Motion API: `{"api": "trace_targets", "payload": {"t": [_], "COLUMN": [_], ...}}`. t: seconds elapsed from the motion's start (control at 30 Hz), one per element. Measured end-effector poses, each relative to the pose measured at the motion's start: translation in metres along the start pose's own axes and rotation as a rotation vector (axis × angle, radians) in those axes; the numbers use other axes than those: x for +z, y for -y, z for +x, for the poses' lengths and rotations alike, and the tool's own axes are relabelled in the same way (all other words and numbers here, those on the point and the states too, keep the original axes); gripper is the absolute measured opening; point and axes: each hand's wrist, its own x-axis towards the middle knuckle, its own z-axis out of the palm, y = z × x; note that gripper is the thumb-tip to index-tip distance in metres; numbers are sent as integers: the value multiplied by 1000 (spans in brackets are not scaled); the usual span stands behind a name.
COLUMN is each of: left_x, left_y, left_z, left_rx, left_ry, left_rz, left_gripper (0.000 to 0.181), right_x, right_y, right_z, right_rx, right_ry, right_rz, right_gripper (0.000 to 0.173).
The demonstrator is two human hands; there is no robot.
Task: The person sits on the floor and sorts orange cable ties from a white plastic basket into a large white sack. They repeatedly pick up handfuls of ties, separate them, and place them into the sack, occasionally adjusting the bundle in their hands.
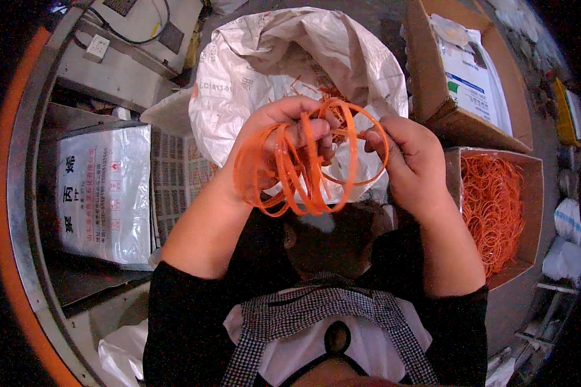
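Observation:
Several thin orange plastic rings [290,188] hang around the fingers of my left hand [290,118], which grips them as a bunch. Between the thumb and fingertips of my right hand [411,150] is part of an orange piece at the right side of the bunch; its exact shape is hidden by the fingers. Both hands are above the mouth of a white woven sack [222,96]. Inside the sack lie small orange plastic scraps [302,87], partly covered by my hands.
At right, a cardboard box [535,203] holds a heap of orange rings [491,213]. Behind it stands a larger cardboard box [423,92] with a printed white bag [474,82]. A printed silvery-white bag [106,193] lies at left, near a white power socket [97,47] on a machine.

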Motion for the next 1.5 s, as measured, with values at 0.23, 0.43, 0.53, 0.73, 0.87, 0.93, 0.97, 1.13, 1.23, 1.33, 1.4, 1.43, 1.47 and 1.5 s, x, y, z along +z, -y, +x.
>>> {"api": "trace_targets", "payload": {"t": [0.23,0.43,0.53,0.73,0.87,0.93,0.97,1.13,1.23,1.33,1.4,1.43,1.47,1.5], "left_x": [0,-14,-32,-27,-24,-23,-18,0,2,9,19,18,15,13], "left_y": [-13,-12,-8,-12,-13,-7,-5,-4,-3,-4,-10,-9,-7,-4], "left_z": [-2,3,11,9,11,7,3,0,-1,-1,-4,-3,-1,1], "left_rx": [-182,33,91,45,-122,-235,-228,-84,-38,-43,-39,80,198,315], "left_ry": [-69,-92,-124,-56,9,48,75,99,92,76,24,45,65,85], "left_rz": [2,97,-59,-41,137,118,76,-13,3,28,79,195,310,425], "left_gripper": [30,24,26,28,23,32,33,42,44,41,37,35,34,33], "right_x": [-1,4,14,35,39,37,35,19,13,12,7,5,4,2], "right_y": [10,-1,-9,-28,5,7,7,9,11,6,3,4,4,4], "right_z": [11,19,33,46,46,47,47,32,25,18,12,11,11,10], "right_rx": [-230,183,202,278,81,-106,-194,-289,-232,-189,-99,-55,-13,-28], "right_ry": [-159,-12,-107,-11,-214,-199,-184,-168,-178,-266,-274,-276,-283,-302], "right_rz": [-246,137,99,425,534,426,389,395,404,411,440,453,420,366], "right_gripper": [15,18,23,35,35,34,32,22,24,21,22,23,24,24]}}
